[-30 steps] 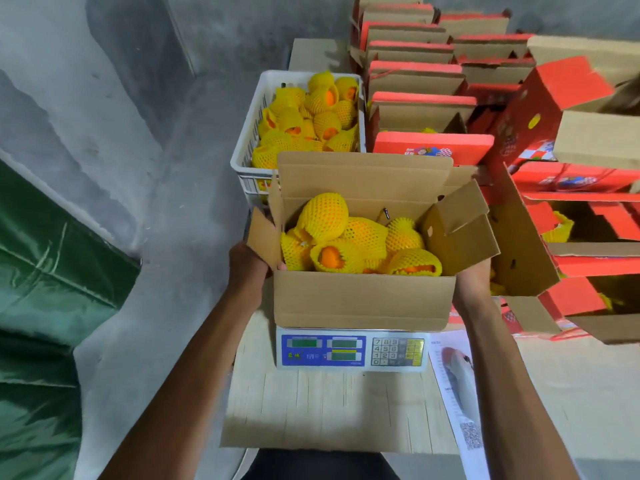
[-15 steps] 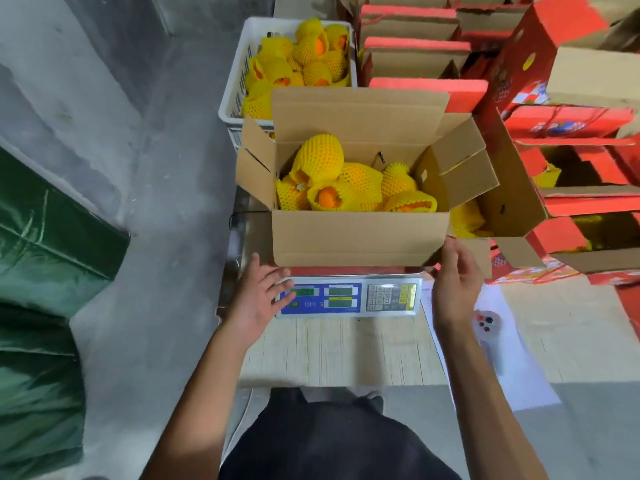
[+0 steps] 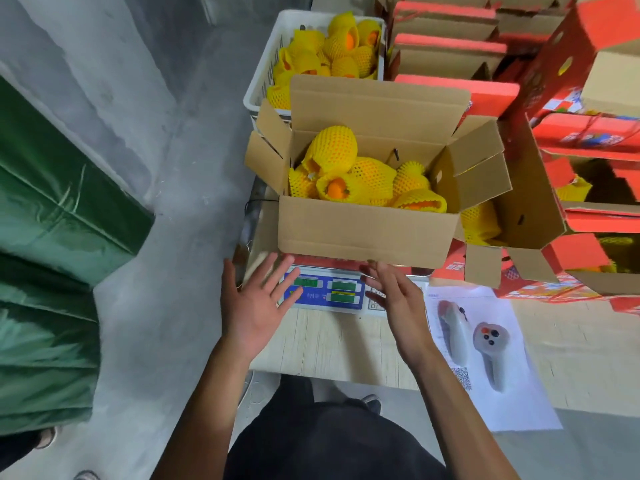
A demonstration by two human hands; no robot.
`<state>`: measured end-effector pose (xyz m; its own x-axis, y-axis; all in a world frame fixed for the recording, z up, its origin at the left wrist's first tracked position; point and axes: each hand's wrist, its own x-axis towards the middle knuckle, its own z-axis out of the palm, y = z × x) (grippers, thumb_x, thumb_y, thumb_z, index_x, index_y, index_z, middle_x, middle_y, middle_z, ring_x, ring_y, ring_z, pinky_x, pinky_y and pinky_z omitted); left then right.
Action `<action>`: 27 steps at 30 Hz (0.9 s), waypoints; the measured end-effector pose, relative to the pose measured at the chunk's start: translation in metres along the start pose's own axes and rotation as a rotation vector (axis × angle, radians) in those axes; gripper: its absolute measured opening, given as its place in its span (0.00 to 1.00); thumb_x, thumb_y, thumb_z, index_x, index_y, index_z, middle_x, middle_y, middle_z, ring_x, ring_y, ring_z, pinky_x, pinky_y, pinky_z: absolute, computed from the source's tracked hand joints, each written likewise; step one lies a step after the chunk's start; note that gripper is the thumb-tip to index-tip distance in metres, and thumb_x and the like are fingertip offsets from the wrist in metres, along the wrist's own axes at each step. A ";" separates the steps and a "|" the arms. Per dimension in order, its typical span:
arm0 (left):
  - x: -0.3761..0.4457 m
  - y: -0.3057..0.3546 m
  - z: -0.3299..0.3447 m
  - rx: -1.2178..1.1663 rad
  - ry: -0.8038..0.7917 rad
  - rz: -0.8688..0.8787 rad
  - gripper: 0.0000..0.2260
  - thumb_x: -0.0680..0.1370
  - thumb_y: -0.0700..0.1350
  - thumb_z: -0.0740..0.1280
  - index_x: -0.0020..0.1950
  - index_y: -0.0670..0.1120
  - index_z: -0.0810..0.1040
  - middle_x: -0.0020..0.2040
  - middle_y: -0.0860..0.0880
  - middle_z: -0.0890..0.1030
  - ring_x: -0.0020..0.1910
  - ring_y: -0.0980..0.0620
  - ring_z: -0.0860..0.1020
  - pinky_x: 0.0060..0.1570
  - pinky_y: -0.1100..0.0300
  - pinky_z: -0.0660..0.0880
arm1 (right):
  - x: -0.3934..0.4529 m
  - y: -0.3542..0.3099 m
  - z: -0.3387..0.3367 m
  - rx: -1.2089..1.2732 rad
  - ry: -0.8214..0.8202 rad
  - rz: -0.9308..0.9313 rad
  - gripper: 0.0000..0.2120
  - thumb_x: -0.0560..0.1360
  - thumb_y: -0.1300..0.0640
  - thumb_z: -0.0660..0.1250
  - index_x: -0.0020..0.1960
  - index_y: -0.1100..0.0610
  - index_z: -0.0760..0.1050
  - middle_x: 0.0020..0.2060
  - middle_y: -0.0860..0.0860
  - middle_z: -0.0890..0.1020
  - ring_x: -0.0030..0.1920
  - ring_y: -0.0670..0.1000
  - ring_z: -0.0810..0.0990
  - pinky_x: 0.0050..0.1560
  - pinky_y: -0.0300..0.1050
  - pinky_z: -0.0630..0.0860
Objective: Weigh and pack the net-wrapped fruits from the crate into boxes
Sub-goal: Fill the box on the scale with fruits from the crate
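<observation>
Far to the left of the left hand [image 3: 254,303], green sheeting [image 3: 52,237] covers something bulky standing on the grey floor [image 3: 166,209]. The left hand hovers with its palm up and fingers spread straight, holding nothing; its fingertips lie over the left end of the weighing scale [image 3: 327,293], just below the near wall of the cardboard box [image 3: 367,233].

That box stands on the scale, directly beyond both hands, with all its flaps open. Inside it lie the net-wrapped fruits [image 3: 360,176], yellow foam nets with orange skin showing at the open ends; one fruit sits higher than the others toward the box's left side. Farther beyond the box, past the left hand's fingertips, the white crate [image 3: 263,81] holds more of the netted fruits, heaped together.

The right hand [image 3: 398,303] is close beside the left, edge-on with its fingers loosely extended and nothing in its grasp, its fingertips near the lower edge of the box and over the scale's keypad. Both hands are above the pale wooden counter [image 3: 332,344].

To the right of the right hand, a printed paper sheet [image 3: 495,358] showing two grey handheld devices lies flat on the counter. Beyond it and further right, red boxes [image 3: 585,136] are stacked and leaning, some open with netted fruit inside.
</observation>
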<state>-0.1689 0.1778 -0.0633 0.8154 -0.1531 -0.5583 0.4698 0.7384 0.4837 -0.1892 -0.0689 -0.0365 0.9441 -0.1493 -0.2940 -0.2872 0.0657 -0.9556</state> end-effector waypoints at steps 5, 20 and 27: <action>-0.004 0.001 0.004 0.002 0.017 0.038 0.37 0.78 0.72 0.57 0.77 0.48 0.70 0.73 0.45 0.76 0.72 0.44 0.74 0.74 0.42 0.66 | -0.006 -0.042 0.003 -0.261 -0.126 -0.038 0.21 0.81 0.39 0.65 0.45 0.55 0.86 0.43 0.50 0.88 0.46 0.52 0.87 0.51 0.52 0.82; -0.018 -0.003 0.003 0.004 0.053 0.108 0.37 0.78 0.71 0.58 0.76 0.45 0.71 0.70 0.44 0.78 0.68 0.44 0.78 0.70 0.41 0.70 | 0.123 -0.180 0.107 -1.293 0.180 -0.283 0.37 0.76 0.29 0.63 0.70 0.59 0.66 0.65 0.61 0.78 0.67 0.63 0.76 0.62 0.56 0.72; -0.027 -0.003 -0.007 0.011 0.079 0.121 0.36 0.78 0.72 0.57 0.73 0.45 0.74 0.69 0.44 0.80 0.67 0.44 0.79 0.65 0.43 0.74 | 0.137 -0.165 0.110 -1.234 0.178 -0.262 0.39 0.73 0.35 0.72 0.71 0.59 0.64 0.65 0.61 0.76 0.66 0.65 0.76 0.62 0.57 0.73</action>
<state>-0.1949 0.1841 -0.0542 0.8376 -0.0109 -0.5462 0.3734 0.7413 0.5577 0.0049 0.0085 0.0830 0.9880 -0.1547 -0.0018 -0.1461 -0.9289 -0.3402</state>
